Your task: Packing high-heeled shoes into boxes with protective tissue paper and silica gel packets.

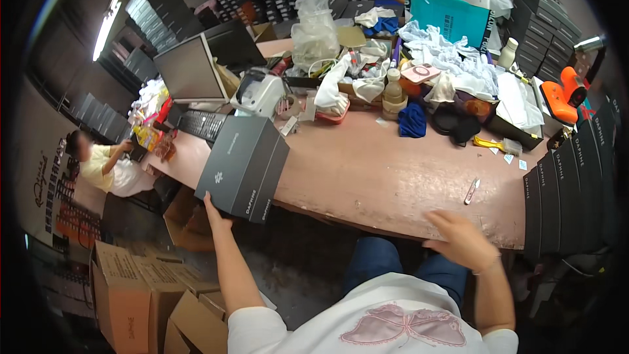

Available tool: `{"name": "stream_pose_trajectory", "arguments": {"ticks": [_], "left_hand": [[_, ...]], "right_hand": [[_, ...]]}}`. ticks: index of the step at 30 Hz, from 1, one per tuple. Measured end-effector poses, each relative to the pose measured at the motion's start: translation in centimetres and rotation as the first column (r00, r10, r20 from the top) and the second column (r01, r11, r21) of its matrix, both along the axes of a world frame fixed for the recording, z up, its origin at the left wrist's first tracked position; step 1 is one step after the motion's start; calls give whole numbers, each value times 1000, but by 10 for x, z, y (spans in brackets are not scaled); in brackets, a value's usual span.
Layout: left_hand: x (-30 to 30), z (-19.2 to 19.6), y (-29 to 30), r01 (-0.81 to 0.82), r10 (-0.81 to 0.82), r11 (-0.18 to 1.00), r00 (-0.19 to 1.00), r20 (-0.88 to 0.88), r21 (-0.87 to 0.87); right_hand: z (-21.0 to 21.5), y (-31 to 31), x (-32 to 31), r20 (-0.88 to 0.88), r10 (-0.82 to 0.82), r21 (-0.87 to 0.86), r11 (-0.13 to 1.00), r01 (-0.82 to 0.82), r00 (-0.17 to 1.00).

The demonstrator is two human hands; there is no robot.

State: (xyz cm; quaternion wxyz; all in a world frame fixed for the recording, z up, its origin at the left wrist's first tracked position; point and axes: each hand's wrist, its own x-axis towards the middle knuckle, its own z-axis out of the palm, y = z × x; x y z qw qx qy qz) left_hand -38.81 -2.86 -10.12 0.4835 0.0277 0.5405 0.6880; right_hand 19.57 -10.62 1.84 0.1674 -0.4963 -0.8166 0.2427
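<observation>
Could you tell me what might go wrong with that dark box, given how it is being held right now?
1. The left hand alone grips the dark grey box at its lower corner, while much of it overhangs the table edge; it could tip and fall onto the cardboard cartons.
2. The right hand rests flat at the table edge, too far away to steady it.

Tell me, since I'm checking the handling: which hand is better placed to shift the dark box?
Left. The left hand already grips the box at its near end; the right hand rests empty at the table edge.
</observation>
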Motion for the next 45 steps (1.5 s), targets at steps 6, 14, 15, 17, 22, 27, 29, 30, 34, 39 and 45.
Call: {"name": "stream_pose_trajectory", "arguments": {"ticks": [6, 14, 15, 17, 22, 27, 29, 30, 34, 39, 45], "left_hand": [[18, -14, -9, -236, 234, 969, 972, 29, 70], [215, -36, -27, -306, 320, 936, 946, -58, 174], [231, -37, -29, -286, 298, 942, 953, -46, 175], [260, -36, -37, -237, 244, 956, 970, -20, 172], [335, -26, -89, 46, -43, 992, 999, -30, 118], [335, -37, -132, 878, -925, 374, 330, -187, -300], [309, -22, -107, 759, -816, 505, 264, -515, -410], [302, -20, -88, 666, -660, 703, 482, -576, -248], [326, -81, -25, 820, -832, 551, 553, -32, -156], [380, -51, -32, 834, -838, 528, 542, 66, -160], [406, -44, -35, 833, -834, 552, 550, 43, 49]], "right_hand": [[-58, 6, -55, -72, 281, -40, 958, -284, 957], [-83, -14, -2, -10, 122, -189, 974, -122, 992], [-85, -17, 6, -1, 104, -197, 975, -102, 995], [-90, -24, 24, 0, 71, -217, 974, -69, 997], [-110, -36, 46, -20, 10, -334, 942, -16, 1000], [-130, -4, 48, -371, -527, -560, 784, 268, 765], [-148, 8, 47, -449, -600, -476, 787, 392, 662], [-167, 14, 51, -422, -554, -408, 823, 395, 718], [-160, 45, 50, -208, -462, -476, 818, 324, 862], [-126, 22, 94, -152, -703, -860, 440, 257, 695], [-134, -36, 124, -409, -867, -903, 429, 11, 287]]}}
